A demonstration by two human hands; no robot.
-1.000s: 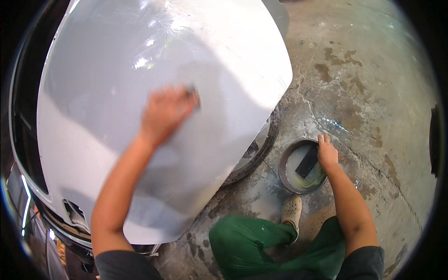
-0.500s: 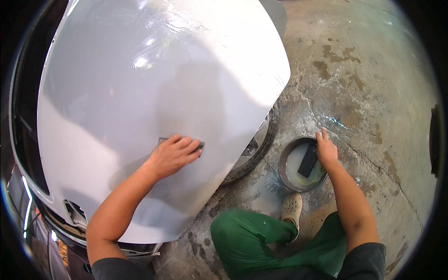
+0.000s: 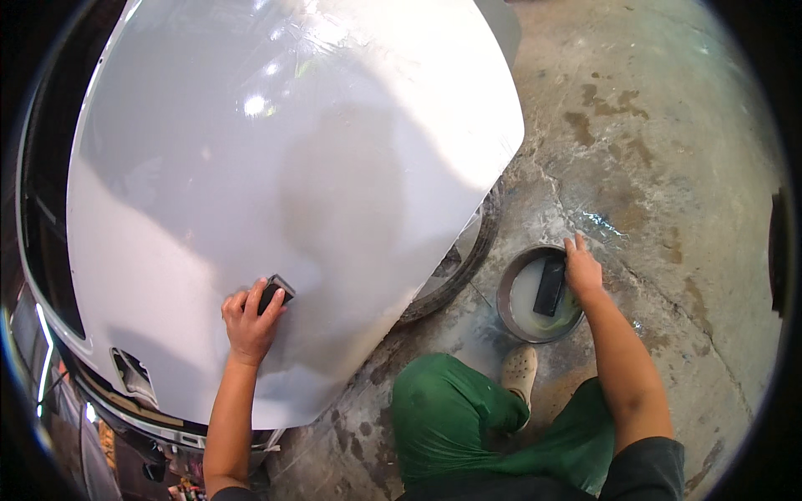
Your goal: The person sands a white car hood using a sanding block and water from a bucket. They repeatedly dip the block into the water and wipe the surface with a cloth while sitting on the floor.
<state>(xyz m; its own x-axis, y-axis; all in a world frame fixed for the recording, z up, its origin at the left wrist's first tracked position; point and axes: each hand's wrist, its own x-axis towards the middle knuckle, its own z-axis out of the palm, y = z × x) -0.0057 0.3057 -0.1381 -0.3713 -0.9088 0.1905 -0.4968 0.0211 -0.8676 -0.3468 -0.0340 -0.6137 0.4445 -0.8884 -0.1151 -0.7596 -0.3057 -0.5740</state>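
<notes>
My left hand [image 3: 251,324] is closed round a small black-and-grey sanding block [image 3: 276,294]. The block is tipped up, and I cannot tell whether it touches the smooth white car panel [image 3: 200,184] under it. At the right, my right hand [image 3: 583,265] grips the rim of a round dark basin [image 3: 505,313] on the floor, its thumb hidden. Cloudy water [image 3: 529,313] stands in the basin. A black rectangular block [image 3: 550,286] leans inside, beside my right hand.
A tyre [image 3: 468,280] shows below the panel's right edge. My light clog [image 3: 520,371] and green trousers [image 3: 455,417] are just below the basin. The concrete floor [image 3: 693,167] is cracked, with damp patches. An opening [image 3: 134,376] lies at the panel's lower left.
My left hand has moved left and toward me over the panel, and the sanding block has gone from lying flat to tipped up. My right hand stays at the basin.
</notes>
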